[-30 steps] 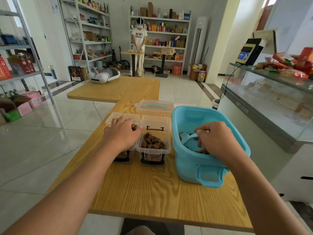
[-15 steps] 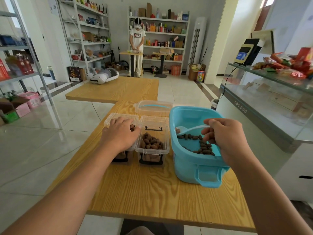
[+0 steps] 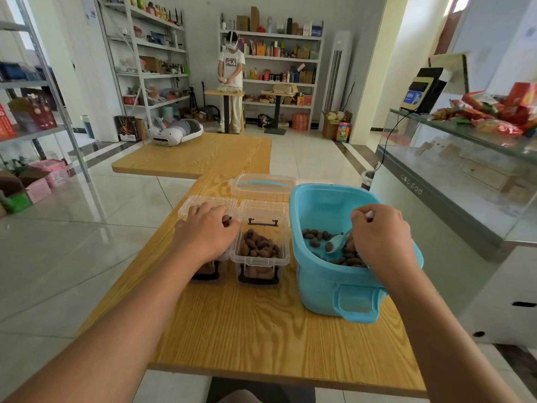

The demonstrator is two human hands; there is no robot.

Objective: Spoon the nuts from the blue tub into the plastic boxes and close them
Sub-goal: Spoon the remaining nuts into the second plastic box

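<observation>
R hand [image 3: 380,239] grip clamped on spoon [image 3: 337,242] in blue tub [image 3: 328,283]; L hand [image 3: 207,237], fingers curled, rests on left plastic box [image 3: 203,205], grip unclear.

The spoon [image 3: 337,242] goes down from the right hand's fingers [image 3: 359,218] into the tub [image 3: 328,289], among the nuts [image 3: 315,235]. Left of these fingers stand two boxes [image 3: 260,258] side by side; the left hand [image 3: 206,234] lies on the farther one.

White headset [image 3: 174,132] on far wooden table [image 3: 203,158]; snack packs [image 3: 494,114] atop glass counter [image 3: 453,181] at right.
</observation>
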